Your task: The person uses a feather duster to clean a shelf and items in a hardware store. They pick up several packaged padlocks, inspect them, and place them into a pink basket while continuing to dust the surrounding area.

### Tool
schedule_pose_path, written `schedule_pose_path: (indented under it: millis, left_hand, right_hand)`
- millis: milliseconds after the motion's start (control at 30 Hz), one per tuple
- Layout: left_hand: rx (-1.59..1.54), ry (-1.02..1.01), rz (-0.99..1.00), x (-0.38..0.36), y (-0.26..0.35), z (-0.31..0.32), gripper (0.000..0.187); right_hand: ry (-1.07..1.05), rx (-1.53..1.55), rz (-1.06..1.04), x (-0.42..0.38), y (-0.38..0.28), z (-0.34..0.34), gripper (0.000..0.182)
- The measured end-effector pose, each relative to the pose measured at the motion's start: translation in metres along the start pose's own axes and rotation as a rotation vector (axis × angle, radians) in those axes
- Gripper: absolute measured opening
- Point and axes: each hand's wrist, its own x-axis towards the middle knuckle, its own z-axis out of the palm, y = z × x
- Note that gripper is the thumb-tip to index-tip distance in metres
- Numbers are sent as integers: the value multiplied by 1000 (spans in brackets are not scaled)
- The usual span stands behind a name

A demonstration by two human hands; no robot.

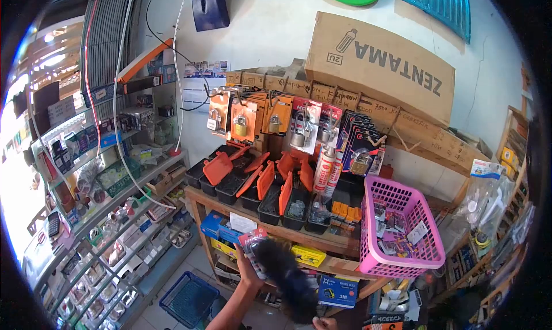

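Note:
My left hand (249,272) is closed round a red-and-clear blister pack (251,238), held upright in front of the wooden shelf; what is inside the pack is partly hidden. At the bottom edge my right hand (326,323) grips a black fluffy duster (284,278), with only part of the hand in view. The duster's blurred head slants up to the left and covers part of the pack's front. Just beyond both hands lie a yellow box (309,256) and blue boxes (215,224) on the lower shelf.
Black bins with orange lids (265,180) line the shelf top. Padlocks in packs (241,123) hang above them. A pink basket (402,267) of small packets stands to the right. A blue crate (188,300) sits on the floor, and a glass display rack (115,244) flanks the left.

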Motion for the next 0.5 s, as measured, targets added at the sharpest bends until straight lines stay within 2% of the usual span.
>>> schedule_pose_path:
  millis: [67, 100, 133, 200, 233, 267, 333, 367, 467, 500]
  left_hand:
    - [549, 157, 56, 4, -4, 15, 93]
    - [573, 220, 189, 9, -6, 15, 91]
    - [575, 234, 194, 15, -7, 17, 91]
    - [708, 337, 376, 23, -8, 23, 94]
    - [547, 324, 325, 24, -5, 19, 92]
    - [607, 321, 319, 23, -7, 27, 90]
    - [513, 295, 275, 23, -12, 42, 91]
    - [512, 299, 281, 27, -13, 45, 91]
    - [694, 410, 382, 28, -14, 43, 96]
    - [611, 311, 282, 26, -10, 37, 95]
  right_hand:
    - [-78, 4, -42, 0, -8, 1, 51]
    - [-26, -34, -22, 2, 3, 4, 52]
    - [-35, -32, -10, 0, 10, 1, 52]
    - [-51, 18, 161, 2, -25, -1, 51]
    - [-60, 111, 112, 0, -9, 2, 51]
    - [-65, 115, 128, -1, -5, 5, 51]
    - [9, 166, 100, -2, -2, 9, 51]
    - [-27, 259, 215, -2, -7, 6, 51]
    - [-70, 177, 211, -10, 12, 17, 50]
    - [-75, 177, 215, -12, 13, 15, 50]
